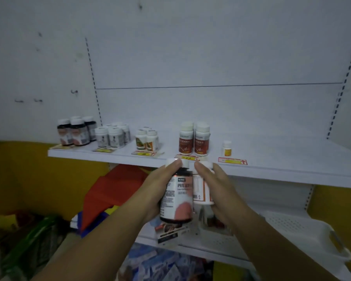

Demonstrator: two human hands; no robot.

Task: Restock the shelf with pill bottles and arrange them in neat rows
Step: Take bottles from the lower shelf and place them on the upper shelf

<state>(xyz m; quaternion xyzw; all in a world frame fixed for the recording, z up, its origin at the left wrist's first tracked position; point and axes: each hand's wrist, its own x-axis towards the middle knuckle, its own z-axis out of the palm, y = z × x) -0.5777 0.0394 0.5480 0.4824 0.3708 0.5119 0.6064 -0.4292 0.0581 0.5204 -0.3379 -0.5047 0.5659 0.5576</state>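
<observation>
Left hand point(156, 191) has a grip on a dark bottle point(177, 197) with a white cap at frame center, label partly reading "四红". Right hand point(215, 187) clasps a white bottle point(201, 191) beside it, touching. Both sit just below the shelf point(272, 165), which carries five bottle groups.
</observation>
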